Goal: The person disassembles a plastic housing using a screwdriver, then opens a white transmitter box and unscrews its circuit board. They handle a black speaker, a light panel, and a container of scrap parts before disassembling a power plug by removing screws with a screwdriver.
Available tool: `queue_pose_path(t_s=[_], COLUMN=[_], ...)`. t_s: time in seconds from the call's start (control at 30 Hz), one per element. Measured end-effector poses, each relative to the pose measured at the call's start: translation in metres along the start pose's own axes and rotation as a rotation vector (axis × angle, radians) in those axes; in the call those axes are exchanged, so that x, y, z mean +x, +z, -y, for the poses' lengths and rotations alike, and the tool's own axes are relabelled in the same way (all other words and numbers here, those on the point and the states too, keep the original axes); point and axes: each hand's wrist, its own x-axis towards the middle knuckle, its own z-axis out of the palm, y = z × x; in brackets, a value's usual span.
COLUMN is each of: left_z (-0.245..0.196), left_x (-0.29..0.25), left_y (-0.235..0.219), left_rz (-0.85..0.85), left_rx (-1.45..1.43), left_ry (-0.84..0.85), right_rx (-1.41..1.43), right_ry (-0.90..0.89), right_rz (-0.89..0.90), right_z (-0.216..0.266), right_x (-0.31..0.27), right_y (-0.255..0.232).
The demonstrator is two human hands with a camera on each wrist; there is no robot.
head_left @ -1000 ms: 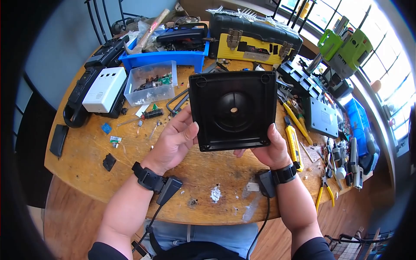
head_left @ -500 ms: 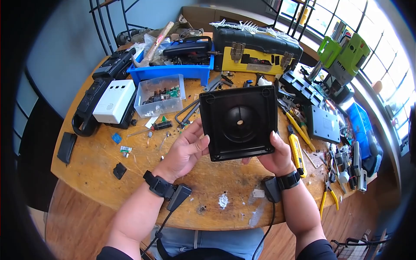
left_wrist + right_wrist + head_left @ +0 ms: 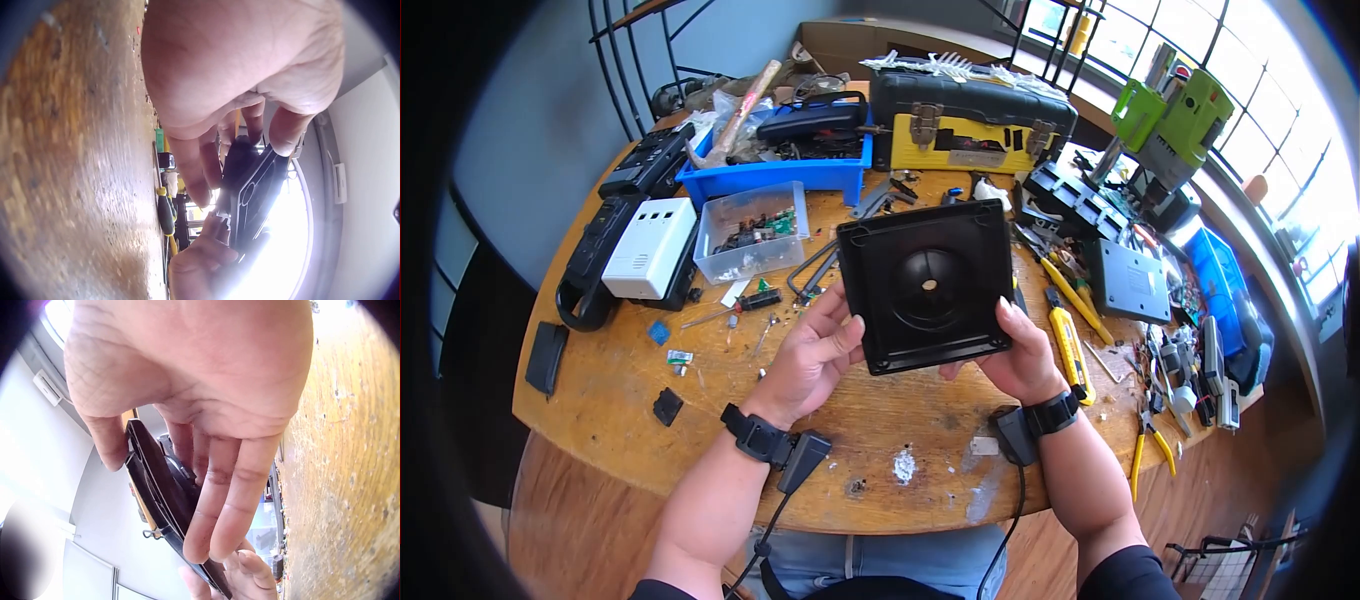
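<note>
From where I stand, a white box [image 3: 650, 250] sits toward the left of the tabletop [image 3: 600, 415], beside a clear bin [image 3: 785, 256] of small parts. Then comes the left hand [image 3: 808, 362] — thumb on the near face of a black panel [image 3: 930, 308], fingers behind, pinching its side edge. The panel hangs above the tabletop between the 2 hands, its face with 1 central hole turned toward the person [image 3: 920, 557]; nearly square, it shows no clear long axis. The right hand [image 3: 1025, 362] pinches the opposite edge, so neither is nearer. Beyond lies a yellow knife [image 3: 1068, 340].
</note>
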Motion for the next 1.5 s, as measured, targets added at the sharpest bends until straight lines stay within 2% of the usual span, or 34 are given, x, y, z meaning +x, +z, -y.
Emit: queue_pose_path(t_s=[0.27,0.8,0.93,1.5], left_z=[0.0012,-0.0019,-0.0021,-0.0040], left_x=[0.0007,-0.0015,-0.0027,-0.0045], left_y=[0.0017,0.0004,-0.0010,-0.0012], left_rz=[-0.014,-0.025,-0.083,-0.057], left_rx=[-0.043,-0.062,-0.037,-0.050], left_ry=[0.029,0.060,0.078,0.093], right_rx=[0.003,-0.060,-0.082,-0.096], right_ry=[0.058,0.137,0.174,0.158], right_rz=[-0.050,-0.018,0.014,0.067], right_z=[0.0024,-0.0012,-0.0028,-0.0031], right_x=[0.0012,0.0004,0.0005,-0.0010], right_y=[0.0025,-0.0006,-0.0005,0.0014])
